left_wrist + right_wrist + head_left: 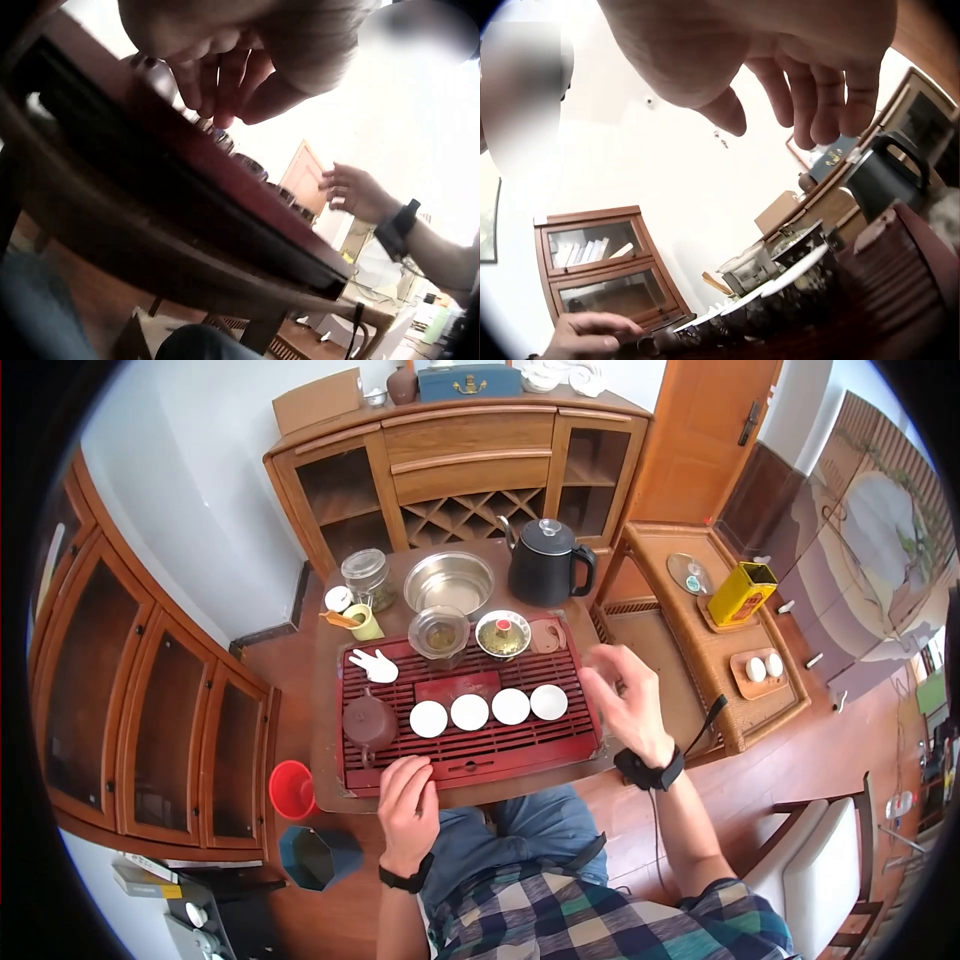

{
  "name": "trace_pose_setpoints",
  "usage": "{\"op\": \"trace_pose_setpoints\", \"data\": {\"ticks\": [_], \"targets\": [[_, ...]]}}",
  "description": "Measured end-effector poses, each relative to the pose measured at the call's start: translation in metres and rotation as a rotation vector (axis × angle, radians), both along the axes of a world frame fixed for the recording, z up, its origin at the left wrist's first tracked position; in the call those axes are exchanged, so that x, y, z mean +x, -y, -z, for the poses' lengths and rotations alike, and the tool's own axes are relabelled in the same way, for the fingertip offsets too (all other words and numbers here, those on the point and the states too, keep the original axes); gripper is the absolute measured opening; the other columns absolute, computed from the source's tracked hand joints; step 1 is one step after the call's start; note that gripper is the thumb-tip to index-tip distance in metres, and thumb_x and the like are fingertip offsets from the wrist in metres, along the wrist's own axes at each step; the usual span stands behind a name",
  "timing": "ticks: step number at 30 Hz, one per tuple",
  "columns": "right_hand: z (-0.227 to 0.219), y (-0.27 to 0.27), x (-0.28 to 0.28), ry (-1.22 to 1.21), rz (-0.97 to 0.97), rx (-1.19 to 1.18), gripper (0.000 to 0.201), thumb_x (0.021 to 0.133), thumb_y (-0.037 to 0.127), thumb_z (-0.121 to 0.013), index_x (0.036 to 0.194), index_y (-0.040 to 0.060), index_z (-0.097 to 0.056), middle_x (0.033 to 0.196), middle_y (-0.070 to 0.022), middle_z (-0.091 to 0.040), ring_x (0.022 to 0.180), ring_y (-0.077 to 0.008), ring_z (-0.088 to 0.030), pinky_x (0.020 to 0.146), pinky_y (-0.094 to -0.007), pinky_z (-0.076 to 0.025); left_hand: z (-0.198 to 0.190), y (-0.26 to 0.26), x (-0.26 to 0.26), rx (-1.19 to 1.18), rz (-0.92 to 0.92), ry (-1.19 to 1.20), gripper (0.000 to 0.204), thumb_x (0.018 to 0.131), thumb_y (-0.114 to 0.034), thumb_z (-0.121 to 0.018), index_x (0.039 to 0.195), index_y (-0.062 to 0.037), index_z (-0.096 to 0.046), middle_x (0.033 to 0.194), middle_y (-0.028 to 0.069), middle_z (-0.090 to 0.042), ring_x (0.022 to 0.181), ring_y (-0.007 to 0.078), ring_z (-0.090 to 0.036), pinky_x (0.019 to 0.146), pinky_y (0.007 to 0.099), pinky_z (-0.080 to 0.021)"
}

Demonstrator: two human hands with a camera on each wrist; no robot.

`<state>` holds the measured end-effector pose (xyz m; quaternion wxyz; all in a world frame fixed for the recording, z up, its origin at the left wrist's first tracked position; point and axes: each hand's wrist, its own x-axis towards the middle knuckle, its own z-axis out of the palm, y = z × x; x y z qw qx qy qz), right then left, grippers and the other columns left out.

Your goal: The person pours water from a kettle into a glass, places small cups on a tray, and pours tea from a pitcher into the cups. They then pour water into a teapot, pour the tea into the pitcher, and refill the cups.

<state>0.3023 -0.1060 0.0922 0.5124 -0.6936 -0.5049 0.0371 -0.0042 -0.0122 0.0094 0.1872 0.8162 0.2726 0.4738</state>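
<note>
Both your hands look unloaded. Right hand hovers at the right end of the tea tray, fingers loosely bent and a little spread, thumb apart, pinching nothing. Left hand is at the tray's near edge, fingers bent and close together, nothing visible in them; can't tell if the tips touch the wood.

Four cups sit in a row across the tray, right of the teapot. Rightmost one is nearest your right hand. Judging by looks: light, stiff, brittle, slick if wet. Take the rim between thumb and fingers from opposite sides; don't squeeze. Teapot should be heavier, hard, chippable: handle for lifting, a finger on the lid.

Materials: cups are round and shallow, smooth white inside, dark patterned outside, likely ceramic. Teapot is brown, rounded, matte, probably clay. Tray is red-brown, slatted, rectangular, on the brown desk. Far side of the tray: clear glass pitcher, fragile, smooth-walled. Beyond it, shiny round metal basin. Far right, black kettle with a loop handle; expect that heavy if filled, level not visible.
</note>
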Motion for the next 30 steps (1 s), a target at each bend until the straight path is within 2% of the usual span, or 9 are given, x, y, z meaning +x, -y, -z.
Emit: {"op": "trace_pose_setpoints", "data": {"ticks": [5,9,10,13,20,22,24,26,30], "targets": [[0.069,0.023,0.002,-0.408,0.236,0.038,0.021,0.097,0.017,-0.072,0.104,-0.0039,-0.071,0.079,-0.0007,-0.068,0.070,-0.0055,-0.057,0.065,-0.0241,-0.048,-0.109,0.031,-0.023,0.146,-0.002,0.133,0.029,0.079,0.017,-0.059,0.107,0.0080,-0.064,0.105,0.0236,-0.071,0.093,0.0374,-0.066,0.082,0.0431,-0.055],[0.119,0.029,0.011,-0.596,0.367,0.054,0.025,0.100,0.019,-0.071,0.098,-0.0057,-0.072,0.076,0.0022,-0.064,0.068,-0.0038,-0.053,0.060,-0.0222,-0.043,-0.170,0.042,-0.026,0.551,0.109,0.399,0.010,0.075,0.002,-0.058,0.085,-0.0010,-0.059,0.086,0.0179,-0.068,0.071,0.0284,-0.062,0.057,0.0387,-0.044],[0.129,0.028,0.013,-0.629,0.369,0.086,0.025,0.100,0.020,-0.070,0.096,-0.0047,-0.071,0.074,0.0046,-0.061,0.065,-0.0024,-0.048,0.057,-0.0215,-0.037,-0.176,0.048,-0.038,0.584,0.089,0.234,0.037,0.084,-0.001,-0.054,0.121,-0.0091,-0.055,0.099,0.0149,-0.062,0.072,0.0231,-0.050,0.059,0.0372,-0.040],[0.124,0.024,0.003,-0.751,0.345,0.126,0.023,0.102,0.021,-0.069,0.091,0.0009,-0.069,0.066,0.0097,-0.048,0.056,-0.0005,-0.035,0.050,-0.0211,-0.025,-0.193,0.056,-0.051,0.650,0.123,0.107,0.032,0.109,-0.020,-0.047,0.140,-0.0131,-0.050,0.110,0.0108,-0.062,0.086,0.0226,-0.060,0.063,0.0342,-0.051],[0.133,0.023,-0.002,-0.798,0.326,0.216,0.018,0.099,0.018,-0.071,0.090,0.0021,-0.069,0.068,0.0102,-0.046,0.060,-0.0008,-0.033,0.054,-0.0218,-0.021,-0.190,0.039,-0.051,0.741,0.074,0.252,0.026,0.106,-0.012,-0.048,0.131,-0.0094,-0.058,0.100,0.0131,-0.064,0.084,0.0235,-0.060,0.060,0.0330,-0.049],[0.135,0.025,-0.003,-0.797,0.319,0.236,0.017,0.098,0.017,-0.071,0.089,0.0026,-0.069,0.068,0.0102,-0.046,0.059,-0.0006,-0.032,0.054,-0.0217,-0.021,-0.162,0.037,-0.073,0.392,0.124,0.277,0.037,0.084,0.001,-0.054,0.120,-0.0050,-0.060,0.093,0.0153,-0.064,0.068,0.0237,-0.052,0.058,0.0372,-0.041],[0.133,0.028,-0.005,-0.784,0.303,0.202,0.016,0.098,0.017,-0.070,0.091,0.0025,-0.069,0.072,0.0086,-0.052,0.063,-0.0012,-0.038,0.057,-0.0212,-0.026,-0.144,0.020,-0.056,0.176,-0.007,0.448,0.011,0.084,-0.004,-0.063,0.091,0.0041,-0.066,0.073,0.0157,-0.068,0.060,0.0250,-0.059,0.054,0.0371,-0.043],[0.135,0.032,-0.005,-0.780,0.311,0.193,0.015,0.098,0.015,-0.070,0.092,0.0024,-0.069,0.075,0.0068,-0.058,0.067,-0.0021,-0.045,0.060,-0.0211,-0.032,-0.101,-0.006,-0.073,-0.125,0.097,0.390,0.018,0.089,0.009,-0.052,0.101,0.0073,-0.066,0.073,0.0148,-0.066,0.059,0.0174,-0.056,0.056,0.0288,-0.044],[0.148,0.033,-0.002,-0.796,0.365,0.301,0.013,0.098,0.013,-0.069,0.092,0.0016,-0.069,0.068,0.0058,-0.057,0.057,-0.0023,-0.045,0.054,-0.0206,-0.030,-0.016,-0.026,-0.077,-0.659,-0.058,0.623,0.012,0.098,0.001,-0.058,0.104,0.0065,-0.067,0.071,0.0101,-0.065,0.058,0.0124,-0.056,0.054,0.0224,-0.042]]}}
